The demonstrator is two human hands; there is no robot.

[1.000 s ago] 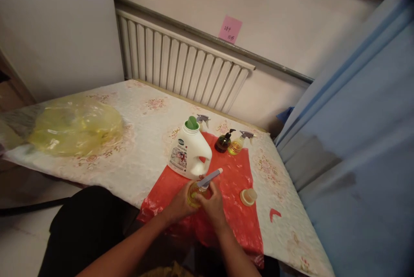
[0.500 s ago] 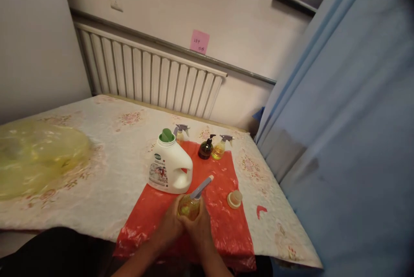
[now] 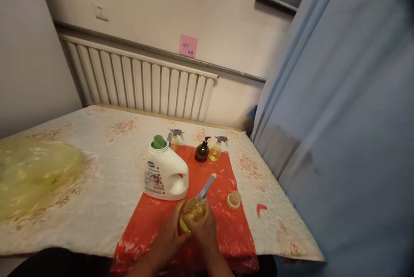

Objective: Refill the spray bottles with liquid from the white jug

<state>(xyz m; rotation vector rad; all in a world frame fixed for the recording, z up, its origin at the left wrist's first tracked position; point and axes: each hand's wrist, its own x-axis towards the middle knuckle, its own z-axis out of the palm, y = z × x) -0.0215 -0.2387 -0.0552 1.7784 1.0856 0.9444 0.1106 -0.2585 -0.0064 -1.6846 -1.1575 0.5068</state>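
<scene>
We looked further right, more of the wall frame [image 3: 280, 2] showed, and our right hand [image 3: 205, 228] sat lower on the bottle [image 3: 196, 210].

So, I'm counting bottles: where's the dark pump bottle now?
In the head view, the dark pump bottle stands on the red sheet near its far edge, just left of a spray bottle.

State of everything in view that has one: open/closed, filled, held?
Left hand: around held spray bottle
Right hand: same
Held spray bottle: sprayer on, yellow liquid inside
White jug: upright, uncapped, green spout exposed
Cap: off, on red plastic sheet
Dark pump bottle: upright, pump on
Right-hand spray bottle: upright, part-filled
Rear spray bottle: partly hidden, sprayer on
Red plastic sheet: spread out
</scene>
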